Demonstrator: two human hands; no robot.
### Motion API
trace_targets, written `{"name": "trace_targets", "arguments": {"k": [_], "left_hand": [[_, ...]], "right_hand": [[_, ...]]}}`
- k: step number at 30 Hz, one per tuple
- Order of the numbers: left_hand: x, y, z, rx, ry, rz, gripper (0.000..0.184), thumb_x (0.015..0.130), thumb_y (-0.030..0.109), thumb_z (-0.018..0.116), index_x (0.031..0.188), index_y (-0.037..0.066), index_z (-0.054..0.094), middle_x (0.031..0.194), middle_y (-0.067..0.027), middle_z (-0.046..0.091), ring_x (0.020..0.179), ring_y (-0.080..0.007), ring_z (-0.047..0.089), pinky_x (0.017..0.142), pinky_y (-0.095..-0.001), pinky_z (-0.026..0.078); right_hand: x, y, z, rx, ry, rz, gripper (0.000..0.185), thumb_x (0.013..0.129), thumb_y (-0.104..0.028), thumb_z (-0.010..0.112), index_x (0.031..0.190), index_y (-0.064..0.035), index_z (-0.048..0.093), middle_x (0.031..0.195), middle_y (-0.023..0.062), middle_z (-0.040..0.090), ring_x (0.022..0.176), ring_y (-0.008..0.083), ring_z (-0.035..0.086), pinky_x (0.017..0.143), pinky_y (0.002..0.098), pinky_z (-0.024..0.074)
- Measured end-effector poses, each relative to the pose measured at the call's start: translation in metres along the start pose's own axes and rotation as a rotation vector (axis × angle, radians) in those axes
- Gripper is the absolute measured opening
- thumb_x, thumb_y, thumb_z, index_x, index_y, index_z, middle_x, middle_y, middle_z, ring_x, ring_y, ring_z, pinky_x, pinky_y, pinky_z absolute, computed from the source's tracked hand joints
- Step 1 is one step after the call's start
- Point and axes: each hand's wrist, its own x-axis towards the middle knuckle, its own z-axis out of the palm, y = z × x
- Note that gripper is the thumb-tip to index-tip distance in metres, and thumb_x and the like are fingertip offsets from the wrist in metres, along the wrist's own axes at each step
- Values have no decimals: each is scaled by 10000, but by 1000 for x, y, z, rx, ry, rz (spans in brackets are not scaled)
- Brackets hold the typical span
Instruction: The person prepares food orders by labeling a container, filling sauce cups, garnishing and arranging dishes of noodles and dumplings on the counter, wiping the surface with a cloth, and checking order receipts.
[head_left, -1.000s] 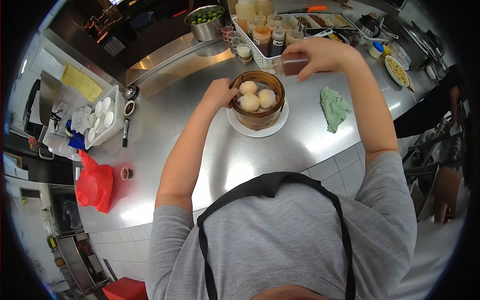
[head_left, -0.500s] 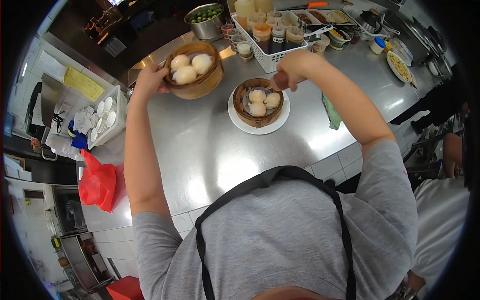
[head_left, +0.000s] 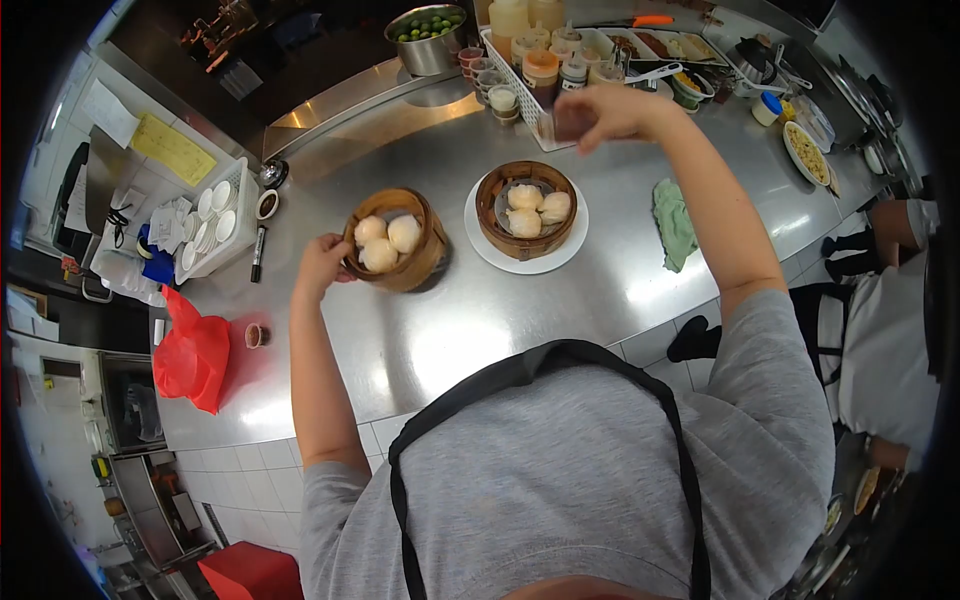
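Note:
My left hand [head_left: 322,265] grips the left rim of a bamboo steamer [head_left: 421,262] with several round pale dumplings [head_left: 378,240] in it. That steamer tilts slightly over the steel counter; whether its base touches is unclear. To its right, a second bamboo steamer [head_left: 512,248] with several dumplings [head_left: 524,197] rests on a white plate [head_left: 528,266]. My right hand [head_left: 615,112] is at the front corner of the white basket [head_left: 527,108], fingers curled around a reddish-brown sauce bottle [head_left: 572,120], blurred and partly hidden.
Sauce bottles [head_left: 541,72] fill the basket, with small cups [head_left: 502,98] beside it. A pot of green limes [head_left: 425,40] stands behind. A green cloth [head_left: 675,225] lies right, a red bag [head_left: 190,355] and marker [head_left: 259,253] left. Another person [head_left: 885,340] is at far right.
My left hand has brought its steamer down and closer to me. My right hand has moved with the sauce bottle from the plated steamer up to the basket's corner.

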Motion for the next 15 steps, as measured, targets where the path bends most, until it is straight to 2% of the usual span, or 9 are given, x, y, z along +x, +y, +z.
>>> {"name": "trace_targets", "arguments": {"k": [1, 2, 4, 7, 9, 11, 12, 13, 15], "left_hand": [[0, -7, 4, 1, -3, -2, 269, 807, 143, 511, 970, -67, 555, 746, -121, 618, 475, -171, 607, 414, -228, 493], [0, -14, 9, -2, -21, -29, 272, 807, 138, 509, 976, -70, 552, 751, -120, 618, 474, -172, 606, 409, -226, 492], [-2, -21, 16, 11, -23, -64, 292, 800, 129, 516, 1000, -81, 543, 772, -118, 619, 453, -172, 598, 392, -215, 485], [-4, -29, 21, 26, 11, -70, 323, 787, 126, 530, 1031, -85, 531, 797, -127, 621, 469, -172, 599, 390, -237, 482], [-5, -26, 21, 178, 38, -54, 358, 777, 146, 562, 1060, -69, 522, 854, -138, 611, 567, -202, 617, 464, -274, 502], [-6, -17, 21, 332, 65, -38, 397, 768, 167, 593, 1089, -54, 513, 911, -148, 601, 665, -233, 634, 538, -311, 521], [-10, -5, 26, 485, 246, 179, 429, 762, 191, 617, 1113, -30, 507, 972, -154, 574, 788, -263, 608, 634, -340, 506], [-13, 8, 33, 632, 424, 402, 463, 755, 215, 641, 1137, -6, 500, 1032, -159, 548, 911, -293, 581, 730, -368, 491], [-23, 47, 49, 540, 383, 504, 468, 754, 231, 649, 1142, 14, 503, 1066, -151, 526, 968, -305, 546, 785, -370, 464]], "right_hand": [[1, 7, 1, 106, 266, -47, 616, 590, -221, 764, 1133, -106, 497, 1026, 98, 596, 956, 212, 563, 821, 332, 427], [8, 16, 2, 111, 262, -41, 616, 590, -221, 764, 1133, -106, 497, 1026, 98, 596, 956, 212, 563, 821, 332, 427], [30, 38, 3, 202, 632, -91, 634, 653, -245, 759, 1181, -90, 443, 1087, 94, 567, 1004, 194, 538, 862, 308, 417], [61, 69, 26, 386, 903, -155, 663, 670, -288, 765, 1182, -38, 426, 1094, 97, 561, 1011, 185, 535, 870, 296, 416], [63, 70, 44, 594, 899, -217, 679, 683, -299, 761, 1183, -2, 411, 1124, 109, 547, 1027, 174, 531, 881, 294, 414], [65, 75, 59, 523, 894, 6, 741, 636, -346, 778, 1182, 6, 421, 1092, 156, 574, 1026, 235, 560, 864, 315, 441], [65, 81, 64, 384, 794, 191, 670, 666, -282, 767, 1178, -4, 437, 1100, 138, 574, 1043, 224, 555, 859, 306, 446], [65, 88, 71, 386, 791, 196, 670, 666, -282, 767, 1178, -4, 437, 1100, 138, 574, 1043, 224, 555, 859, 306, 446], [65, 103, 85, 546, 791, -34, 579, 711, -256, 731, 1166, -25, 457, 1103, 132, 576, 1046, 218, 556, 844, 299, 453]]}}
